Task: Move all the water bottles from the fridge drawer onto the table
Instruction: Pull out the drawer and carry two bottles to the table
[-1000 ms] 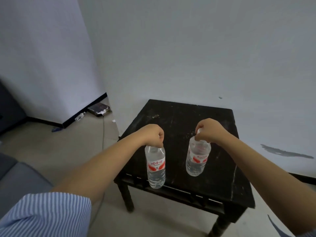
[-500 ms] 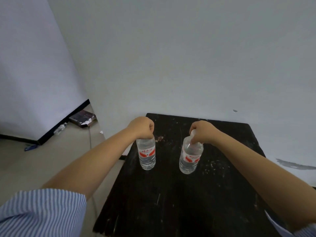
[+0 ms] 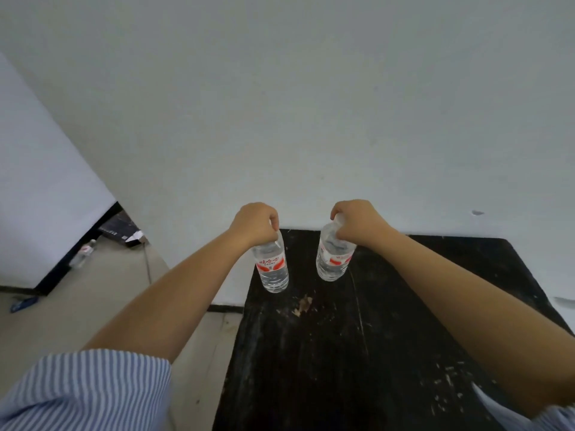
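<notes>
Two clear water bottles with red and white labels are at the far left part of the black table [image 3: 357,353]. My left hand [image 3: 253,223] grips the top of the left bottle [image 3: 272,269], which stands upright near the table's left edge. My right hand [image 3: 357,220] grips the neck of the right bottle [image 3: 333,262], which leans slightly to the left. I cannot tell whether either bottle's base touches the tabletop. The fridge drawer is out of view.
A pale wall runs right behind the table. On the floor at the left lie another small bottle [image 3: 82,255], a dark box [image 3: 119,230] and a cable [image 3: 147,262]. My striped sleeve [image 3: 84,390] fills the lower left corner.
Both hands have carried the bottles from the table's near edge toward its far left part by the wall. The view has moved closer over the table.
</notes>
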